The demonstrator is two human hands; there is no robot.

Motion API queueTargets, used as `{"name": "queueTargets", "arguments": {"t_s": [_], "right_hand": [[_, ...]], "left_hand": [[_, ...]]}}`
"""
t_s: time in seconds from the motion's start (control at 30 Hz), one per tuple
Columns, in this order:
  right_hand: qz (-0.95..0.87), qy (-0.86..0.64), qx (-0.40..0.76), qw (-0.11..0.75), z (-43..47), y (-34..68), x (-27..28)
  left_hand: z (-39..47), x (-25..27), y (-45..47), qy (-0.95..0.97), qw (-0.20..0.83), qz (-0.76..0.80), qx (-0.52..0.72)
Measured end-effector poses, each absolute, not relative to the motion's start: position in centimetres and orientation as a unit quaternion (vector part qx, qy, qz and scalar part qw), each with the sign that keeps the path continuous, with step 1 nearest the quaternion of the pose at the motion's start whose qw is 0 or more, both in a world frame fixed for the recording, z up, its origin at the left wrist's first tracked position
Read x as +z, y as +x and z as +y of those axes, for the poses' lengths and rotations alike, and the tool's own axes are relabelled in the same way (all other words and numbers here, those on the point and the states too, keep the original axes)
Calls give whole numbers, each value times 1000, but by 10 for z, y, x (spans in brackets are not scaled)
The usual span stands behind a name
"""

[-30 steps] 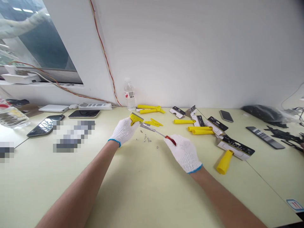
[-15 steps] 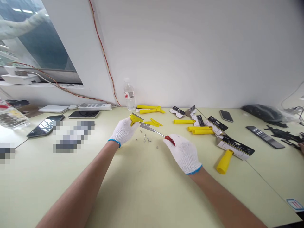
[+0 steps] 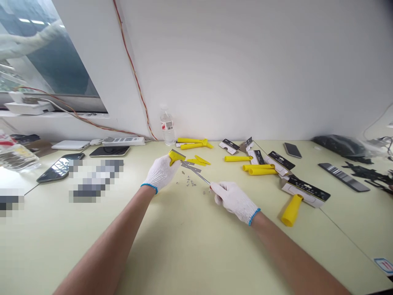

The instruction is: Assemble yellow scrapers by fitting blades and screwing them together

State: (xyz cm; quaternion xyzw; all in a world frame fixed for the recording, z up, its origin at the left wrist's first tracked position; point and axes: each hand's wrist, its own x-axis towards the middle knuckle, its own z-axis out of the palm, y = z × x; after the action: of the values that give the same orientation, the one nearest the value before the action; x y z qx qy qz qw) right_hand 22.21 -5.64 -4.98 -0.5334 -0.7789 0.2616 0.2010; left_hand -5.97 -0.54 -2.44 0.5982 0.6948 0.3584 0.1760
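Both gloved hands grip: the left hand (image 3: 160, 173) clenches the yellow scraper (image 3: 176, 156) above the tabletop (image 3: 184, 246), while the right hand (image 3: 232, 199) has rolled over the screwdriver (image 3: 199, 176), hiding its red handle.

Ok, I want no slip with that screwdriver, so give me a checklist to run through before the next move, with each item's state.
1. Left hand grips the yellow scraper: ok, fingers closed round it.
2. Right hand holds the screwdriver: ok, the handle is hidden in the glove.
3. Screwdriver tip seated in a screw on the scraper: cannot tell, too small to see.
4. Loose screws within reach: ok, scattered on the table between the hands.
5. Both hands gloved: ok.
6. Space under the shaft free of other tools: ok, only the screws lie there.
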Motion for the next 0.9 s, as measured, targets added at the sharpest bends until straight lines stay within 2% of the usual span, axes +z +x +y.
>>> {"name": "queueTargets", "arguments": {"t_s": [0.17, 0.43, 0.67, 0.9], "right_hand": [[-777, -564, 154, 233, -58, 219, -49], [-781, -562, 117, 245, -67, 213, -45], [-763, -571, 154, 262, -63, 209, -46], [-744, -573, 266, 219, -62, 212, -40]], "left_hand": [[-2, -29, -66, 635, 124, 702, 298], [-4, -26, -62, 633, 123, 704, 299], [-5, -24, -60, 632, 118, 704, 302], [-5, -24, -63, 640, 123, 695, 304]]}}
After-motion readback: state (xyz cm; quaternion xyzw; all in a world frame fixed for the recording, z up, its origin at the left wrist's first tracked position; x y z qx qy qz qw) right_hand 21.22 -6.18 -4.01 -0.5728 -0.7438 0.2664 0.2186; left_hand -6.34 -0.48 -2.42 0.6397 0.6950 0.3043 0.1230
